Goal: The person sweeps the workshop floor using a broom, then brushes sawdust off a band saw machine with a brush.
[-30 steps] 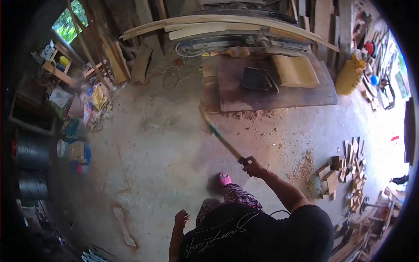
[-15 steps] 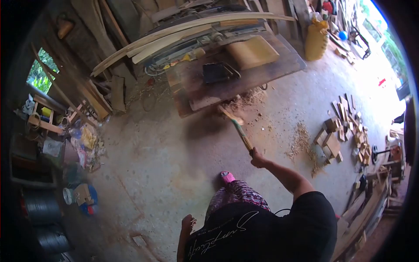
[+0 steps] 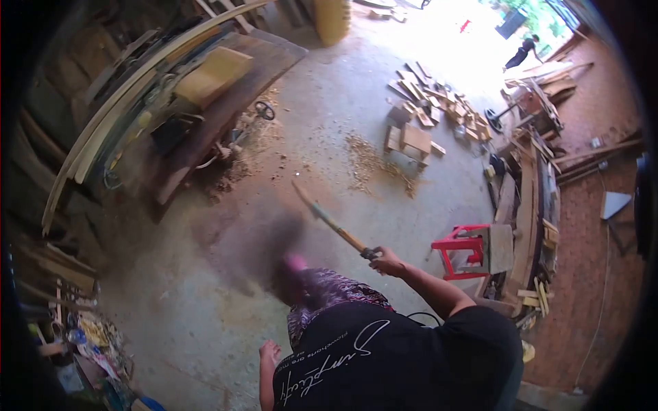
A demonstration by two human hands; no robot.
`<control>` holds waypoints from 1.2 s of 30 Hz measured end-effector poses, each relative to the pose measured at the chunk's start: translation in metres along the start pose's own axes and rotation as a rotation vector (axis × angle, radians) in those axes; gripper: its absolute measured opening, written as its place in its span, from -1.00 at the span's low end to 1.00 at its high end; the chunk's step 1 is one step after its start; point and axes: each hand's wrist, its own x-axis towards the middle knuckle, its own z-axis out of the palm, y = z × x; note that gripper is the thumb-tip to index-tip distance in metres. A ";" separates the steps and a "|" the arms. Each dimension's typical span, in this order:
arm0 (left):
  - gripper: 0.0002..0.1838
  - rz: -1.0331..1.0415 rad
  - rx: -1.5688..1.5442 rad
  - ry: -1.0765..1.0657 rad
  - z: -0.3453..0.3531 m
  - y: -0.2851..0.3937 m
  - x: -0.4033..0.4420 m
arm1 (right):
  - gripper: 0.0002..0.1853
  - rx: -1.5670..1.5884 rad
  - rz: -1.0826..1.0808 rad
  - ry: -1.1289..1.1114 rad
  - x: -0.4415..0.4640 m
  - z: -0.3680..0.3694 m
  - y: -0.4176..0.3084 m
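Note:
My right hand (image 3: 387, 262) is closed round the dark end of a long, thin broom (image 3: 336, 227). The broom has a green band and a pale, narrow tip that points up and left above the floor. Pale wood shavings (image 3: 367, 164) lie scattered on the concrete beyond it. My left hand (image 3: 269, 353) hangs low beside my black shirt, its fingers loosely apart with nothing visible in them; the shirt partly hides it.
A workbench (image 3: 219, 123) bearing a wooden block (image 3: 214, 77) stands at upper left, with shavings below its edge. Offcuts (image 3: 418, 140) are heaped ahead. A red stool (image 3: 456, 252) and stacked boards (image 3: 526, 205) lie to the right. Another person (image 3: 523, 53) is far off near the bright opening.
My view has turned right, so the bench has shifted left and the stool has come into view. The broom has come away from the shavings under the bench, still in my right hand.

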 end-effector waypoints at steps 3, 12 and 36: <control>-0.80 0.056 0.079 0.041 0.034 0.043 -0.010 | -0.51 0.016 0.078 0.154 -0.047 -0.048 0.011; -0.69 0.349 0.120 -0.006 0.130 0.104 -0.043 | -0.85 0.700 0.142 0.452 0.046 -0.248 0.152; -0.85 0.308 0.644 -0.038 0.571 0.113 -0.055 | -0.50 0.477 0.120 0.088 0.092 -0.451 0.072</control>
